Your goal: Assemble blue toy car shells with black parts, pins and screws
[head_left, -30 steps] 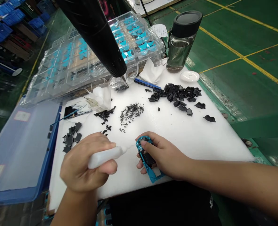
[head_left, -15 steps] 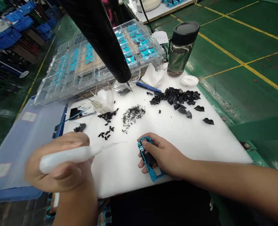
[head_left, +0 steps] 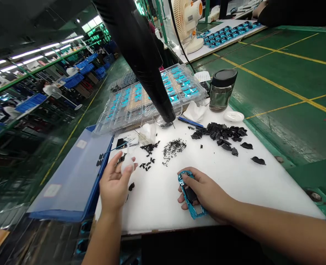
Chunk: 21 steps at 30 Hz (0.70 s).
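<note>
My left hand [head_left: 113,187] is closed around a small white squeeze bottle [head_left: 127,164], whose thin nozzle points up. It is over the left part of the white work surface [head_left: 157,206]. My right hand [head_left: 207,189] grips a shiny blue toy car body [head_left: 197,211] with a black part inside it, the thumb lying across its far end. Beyond the hands lies a pile of tiny black screws [head_left: 174,148]. Small black strips [head_left: 146,165] are scattered left of the pile. Farther right is a heap of black moulded pieces [head_left: 222,133].
A black electric screwdriver [head_left: 152,66] hangs over the surface from above. Behind are a clear compartment tray [head_left: 119,123] with blue parts, a blue pen [head_left: 191,122], a dark-lidded drinking bottle [head_left: 222,90] and a white oval case [head_left: 233,116]. A blue bin [head_left: 66,180] stands at left.
My left hand has turned the squeeze bottle from lying sideways to nozzle up and moved it farther over the surface. My right hand still holds the car body. The camera view has tilted up.
</note>
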### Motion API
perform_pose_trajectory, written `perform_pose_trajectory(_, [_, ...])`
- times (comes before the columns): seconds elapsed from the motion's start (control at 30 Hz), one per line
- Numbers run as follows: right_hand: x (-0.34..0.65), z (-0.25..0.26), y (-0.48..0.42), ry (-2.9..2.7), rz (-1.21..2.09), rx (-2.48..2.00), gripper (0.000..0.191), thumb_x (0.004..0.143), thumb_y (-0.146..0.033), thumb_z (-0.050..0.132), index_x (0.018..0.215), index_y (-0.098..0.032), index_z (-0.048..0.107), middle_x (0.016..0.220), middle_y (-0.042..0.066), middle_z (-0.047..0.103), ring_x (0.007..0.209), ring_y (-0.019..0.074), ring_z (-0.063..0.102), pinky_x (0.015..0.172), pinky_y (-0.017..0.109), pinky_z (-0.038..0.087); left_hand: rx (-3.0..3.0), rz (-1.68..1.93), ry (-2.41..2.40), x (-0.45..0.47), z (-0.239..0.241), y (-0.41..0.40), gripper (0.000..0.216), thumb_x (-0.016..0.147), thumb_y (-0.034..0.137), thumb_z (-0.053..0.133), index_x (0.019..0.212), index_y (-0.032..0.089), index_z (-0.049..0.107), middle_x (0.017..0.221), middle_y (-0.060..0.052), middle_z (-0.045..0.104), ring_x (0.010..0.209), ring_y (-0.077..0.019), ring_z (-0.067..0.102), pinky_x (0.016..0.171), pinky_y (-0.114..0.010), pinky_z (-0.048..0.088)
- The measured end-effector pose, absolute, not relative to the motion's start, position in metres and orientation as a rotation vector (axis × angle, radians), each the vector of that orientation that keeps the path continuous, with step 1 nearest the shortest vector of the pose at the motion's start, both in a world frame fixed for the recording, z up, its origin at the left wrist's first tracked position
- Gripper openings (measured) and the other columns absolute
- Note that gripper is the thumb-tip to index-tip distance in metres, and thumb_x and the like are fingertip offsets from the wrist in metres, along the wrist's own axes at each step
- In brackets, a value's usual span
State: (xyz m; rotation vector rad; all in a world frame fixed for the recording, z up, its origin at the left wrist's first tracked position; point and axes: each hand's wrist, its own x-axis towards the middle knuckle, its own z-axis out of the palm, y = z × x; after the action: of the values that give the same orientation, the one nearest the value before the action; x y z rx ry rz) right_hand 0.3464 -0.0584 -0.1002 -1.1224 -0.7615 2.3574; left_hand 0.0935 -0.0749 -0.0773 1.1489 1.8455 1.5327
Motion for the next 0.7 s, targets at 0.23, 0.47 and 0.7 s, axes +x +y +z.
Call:
perform_pose_trajectory(0.23, [0.346,-0.097,-0.058,-0.787,2.339,-1.15,0.025,0.095,-0.045,0.05,0.102,-0.02,0.05,0.08,0.004,0.062,0.071,0.0199,0.068,0.062,0.032,0.057,1.347,1.04,1.861,0.111,-0.087,-0.024,0.036,0.077,0.041,0.069,0.103,0.017,0.062,0.109,-0.009,0.07,0.098,-0.0209,0.065,0.083,-0.031,0.051])
perform_pose_trajectory(0.47, [0.347,-0.099,-0.058,-0.793,2.357,-1.126,0.024,0.097,-0.045,0.048,0.101,-0.021,0.05,0.078,0.003,0.063,0.069,0.0196,0.068,0.061,0.032,0.056,1.509,0.789,1.927,0.128,-0.094,0.002,0.031,0.075,0.036,0.068,0.1,0.019,0.062,0.077,0.001,0.063,0.069,-0.0144,0.057,0.068,-0.027,0.044])
perform_pose_trajectory(0.7, [0.346,-0.099,-0.058,-0.791,2.336,-1.125,0.023,0.098,-0.043,0.047,0.1,-0.02,0.05,0.078,0.003,0.062,0.067,0.0193,0.068,0.057,0.03,0.055,1.527,0.755,2.014,0.11,-0.08,-0.011,0.054,0.065,0.036,0.077,0.114,0.02,0.061,0.094,-0.003,0.063,0.08,-0.0166,0.058,0.07,-0.027,0.045])
